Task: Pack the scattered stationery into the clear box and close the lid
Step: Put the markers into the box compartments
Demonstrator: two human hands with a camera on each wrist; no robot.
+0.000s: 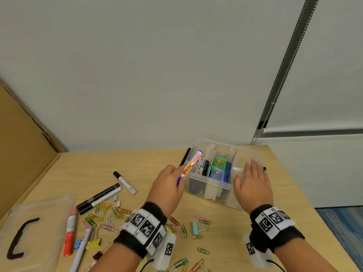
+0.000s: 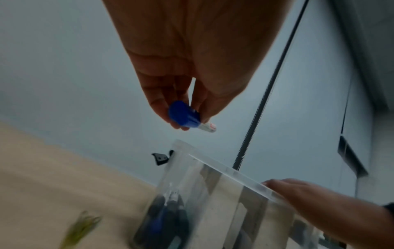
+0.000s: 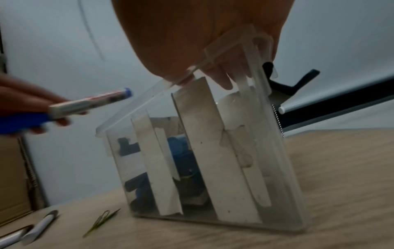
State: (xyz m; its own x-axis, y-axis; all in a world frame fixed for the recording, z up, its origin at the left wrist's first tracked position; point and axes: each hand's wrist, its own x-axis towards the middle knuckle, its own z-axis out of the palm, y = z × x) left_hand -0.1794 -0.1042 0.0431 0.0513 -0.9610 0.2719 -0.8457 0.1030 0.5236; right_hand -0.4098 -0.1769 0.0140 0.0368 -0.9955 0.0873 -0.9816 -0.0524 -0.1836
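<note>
The clear box (image 1: pixel 208 186) stands open on the wooden table, split by white dividers. Several markers (image 1: pixel 202 166) stand in its left compartment, and green and blue items (image 1: pixel 219 167) fill the middle one. My left hand (image 1: pixel 179 171) pinches a white marker with a blue cap (image 1: pixel 189 165), tilted over the box's left rim; its cap (image 2: pixel 184 114) points back at the wrist. My right hand (image 1: pixel 253 173) lies on the box's right end with fingertips (image 3: pixel 224 84) hooked down over the rim. The clear lid (image 1: pixel 39 218), with a black handle, lies far left.
Left of the box lie a black marker (image 1: pixel 98 198), a black-capped white marker (image 1: pixel 124 182), a red marker (image 1: pixel 70 231) and a white pen (image 1: pixel 80 250). Coloured paper clips (image 1: pixel 110 213) and binder clips (image 1: pixel 195 226) litter the near table. Cardboard (image 1: pixel 23 154) leans at the left.
</note>
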